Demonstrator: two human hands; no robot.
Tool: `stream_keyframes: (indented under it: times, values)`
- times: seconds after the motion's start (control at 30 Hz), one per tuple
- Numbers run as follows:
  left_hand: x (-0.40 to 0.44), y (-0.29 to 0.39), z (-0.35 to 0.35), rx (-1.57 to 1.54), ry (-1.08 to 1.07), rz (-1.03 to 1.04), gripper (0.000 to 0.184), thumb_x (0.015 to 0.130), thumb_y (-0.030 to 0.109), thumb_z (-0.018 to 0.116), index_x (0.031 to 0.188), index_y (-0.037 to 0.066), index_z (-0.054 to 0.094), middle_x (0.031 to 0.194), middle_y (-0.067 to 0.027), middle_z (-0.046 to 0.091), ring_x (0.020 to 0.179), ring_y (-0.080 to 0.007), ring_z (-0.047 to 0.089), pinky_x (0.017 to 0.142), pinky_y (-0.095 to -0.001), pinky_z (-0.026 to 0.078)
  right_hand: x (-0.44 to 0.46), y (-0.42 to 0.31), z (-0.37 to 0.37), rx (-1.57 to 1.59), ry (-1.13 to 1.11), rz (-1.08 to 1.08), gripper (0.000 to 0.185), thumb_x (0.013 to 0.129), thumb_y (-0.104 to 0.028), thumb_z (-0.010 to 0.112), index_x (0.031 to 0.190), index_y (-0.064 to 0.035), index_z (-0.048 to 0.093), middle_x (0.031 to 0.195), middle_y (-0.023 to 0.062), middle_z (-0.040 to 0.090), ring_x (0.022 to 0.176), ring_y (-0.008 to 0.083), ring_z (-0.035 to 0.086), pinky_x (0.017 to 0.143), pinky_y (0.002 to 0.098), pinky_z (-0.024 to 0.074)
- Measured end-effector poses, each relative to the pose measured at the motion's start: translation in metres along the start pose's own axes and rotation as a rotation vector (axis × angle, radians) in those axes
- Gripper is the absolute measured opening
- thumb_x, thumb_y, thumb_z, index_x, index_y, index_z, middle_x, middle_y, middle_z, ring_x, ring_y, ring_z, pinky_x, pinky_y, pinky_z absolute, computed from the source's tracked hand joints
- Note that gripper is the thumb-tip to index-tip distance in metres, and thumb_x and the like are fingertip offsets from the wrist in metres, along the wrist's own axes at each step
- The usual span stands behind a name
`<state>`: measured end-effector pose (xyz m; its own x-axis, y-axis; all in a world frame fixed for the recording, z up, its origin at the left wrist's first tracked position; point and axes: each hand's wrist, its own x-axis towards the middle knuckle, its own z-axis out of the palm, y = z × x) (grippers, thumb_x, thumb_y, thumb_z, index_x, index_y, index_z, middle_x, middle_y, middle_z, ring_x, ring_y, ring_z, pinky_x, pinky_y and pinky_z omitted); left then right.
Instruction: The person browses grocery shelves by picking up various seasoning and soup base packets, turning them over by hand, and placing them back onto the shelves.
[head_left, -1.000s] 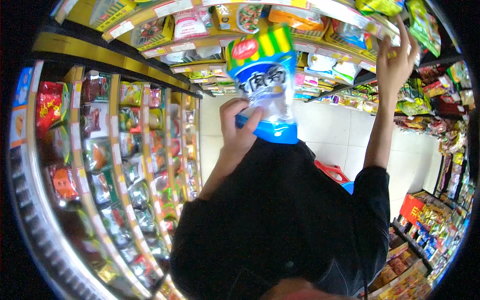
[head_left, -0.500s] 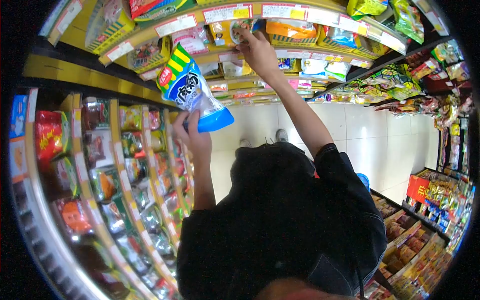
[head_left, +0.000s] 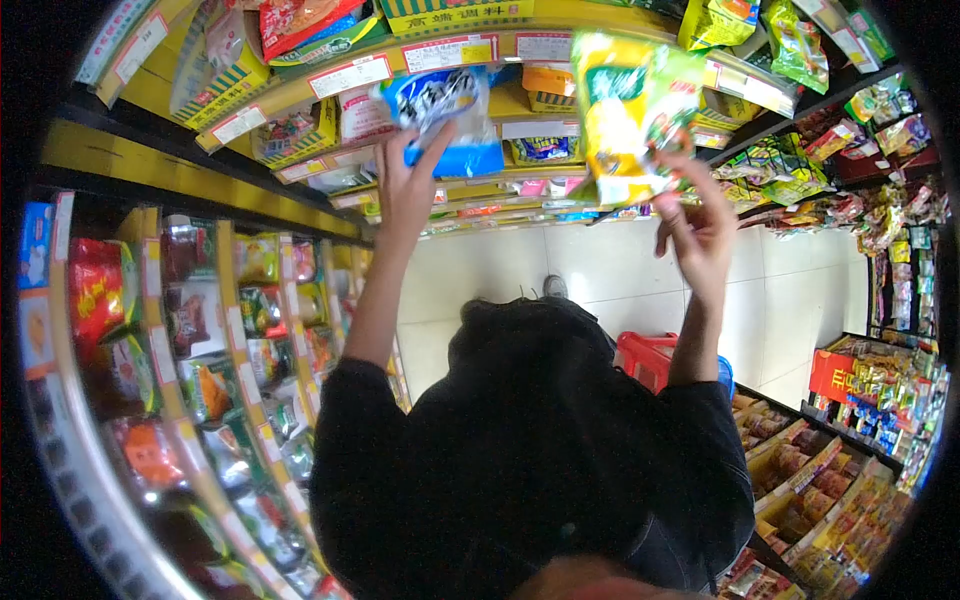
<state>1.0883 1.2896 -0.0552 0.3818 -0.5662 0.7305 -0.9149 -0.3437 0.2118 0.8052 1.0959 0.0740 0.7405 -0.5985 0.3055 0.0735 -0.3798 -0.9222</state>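
In my left hand is a blue and clear plastic seasoning bag with dark Chinese lettering. Its top reaches up to the shelf's price-tag strip, and my fingers grip its lower left part. My right hand pinches the lower edge of a yellow and green seasoning packet, which stands upright in front of the shelf at the right. The packet is a little blurred. Behind both bags, the shelf carries paper price tags and boxes of other packets.
A second rack of bagged goods runs along my left. To my right stand a red plastic stool or basket, hanging snack packets and divided bins. Pale floor tiles lie below.
The blue bag has moved right and up against the shelf in my left hand. My right hand has drawn the yellow and green packet off the shelf and swung it right.
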Motion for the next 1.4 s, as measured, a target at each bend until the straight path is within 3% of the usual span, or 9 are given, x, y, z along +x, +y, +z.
stream_keyframes:
  times: [0.2,0.3,0.6,0.67,0.9,0.97,1.07,1.3,1.4]
  values:
    - [0.057,-0.016,0.058,0.147,-0.045,0.097,0.075,0.078,-0.014,0.057,0.14,0.03,0.062,0.129,-0.0169,0.048,0.113,-0.0391,0.047,0.097,-0.0474,0.045,0.089,-0.019,0.005,-0.274,0.184,-0.274,0.029,0.097,-0.008,0.064,0.126,-0.0128,0.068,0.123,0.0137,0.069,0.061,0.017,0.065,0.048,0.0284,0.0506]
    - [0.061,-0.016,0.072,0.251,-0.138,0.07,0.078,0.08,-0.011,0.057,0.147,0.029,0.053,0.136,-0.0194,0.046,0.118,-0.0402,0.045,0.1,-0.0516,0.042,0.14,-0.016,0.013,-0.461,0.26,-0.482,0.052,0.088,0.004,0.06,0.138,-0.011,0.058,0.125,0.0155,0.062,0.089,0.0335,0.069,0.07,0.0372,0.0566]
    - [0.052,-0.007,0.03,0.247,-0.438,-0.028,0.083,0.084,-0.006,0.056,0.155,0.033,0.039,0.125,-0.0112,0.049,0.114,-0.0342,0.049,0.101,-0.0469,0.042,0.152,-0.012,0.021,-0.879,0.127,-0.244,0.045,0.089,-0.009,0.064,0.133,-0.0153,0.059,0.115,0.026,0.061,0.099,0.0449,0.064,0.081,0.0507,0.0545]
    - [0.057,-0.004,0.021,0.218,-0.513,-0.038,0.087,0.083,-0.01,0.056,0.156,0.033,0.037,0.124,-0.0104,0.049,0.115,-0.034,0.05,0.1,-0.0477,0.043,0.131,0.003,0.021,-0.959,0.271,-0.437,0.03,0.094,-0.01,0.064,0.122,-0.0185,0.07,0.103,0.0153,0.07,0.072,0.0349,0.069,0.055,0.0417,0.054]
    - [0.065,0.002,0.003,0.067,-0.663,-0.1,0.088,0.083,-0.006,0.061,0.158,0.031,0.034,0.137,-0.0155,0.044,0.127,-0.0399,0.046,0.106,-0.0454,0.043,0.061,0.124,-0.057,-0.657,0.13,-0.144,0.023,0.093,-0.007,0.061,0.114,-0.0112,0.07,0.103,0.0199,0.066,0.079,0.0402,0.068,0.071,0.0463,0.0544]
    - [0.06,0.022,-0.001,0.092,-0.557,-0.144,0.076,0.086,0.003,0.065,0.154,0.027,0.041,0.146,-0.0173,0.04,0.135,-0.0397,0.041,0.112,-0.0488,0.037,0.077,0.15,-0.075,-0.71,0.309,-0.01,0.024,0.095,-0.011,0.062,0.118,-0.0049,0.068,0.107,0.0193,0.069,0.085,0.0339,0.067,0.076,0.0401,0.0534]
    - [0.04,0.045,0.008,0.105,-0.285,-0.171,0.06,0.087,0.009,0.068,0.144,0.023,0.053,0.146,-0.0165,0.04,0.135,-0.0385,0.039,0.112,-0.0543,0.032,0.113,0.174,-0.09,-0.748,0.404,-0.159,0.032,0.097,-0.026,0.066,0.12,-0.0036,0.068,0.114,0.0209,0.067,0.095,0.0369,0.065,0.082,0.0425,0.0523]
    - [-0.014,0.099,0.01,-0.143,-0.212,-0.281,0.045,0.087,0.01,0.071,0.131,0.015,0.062,0.136,-0.0163,0.043,0.131,-0.0366,0.041,0.111,-0.0518,0.033,0.141,0.186,-0.101,-0.885,0.328,-0.22,0.052,0.09,-0.049,0.072,0.107,-0.0009,0.073,0.099,0.0208,0.067,0.096,0.0415,0.062,0.083,0.0503,0.0513]
    - [-0.028,0.109,0.015,-0.246,-0.222,-0.335,0.04,0.089,0.006,0.068,0.128,0.011,0.063,0.137,-0.0163,0.042,0.127,-0.0343,0.045,0.109,-0.046,0.036,0.13,0.196,-0.103,-0.492,0.437,-0.082,0.04,0.091,-0.038,0.076,0.095,0.0016,0.073,0.09,0.0127,0.067,0.084,0.0244,0.062,0.074,0.0359,0.0493]
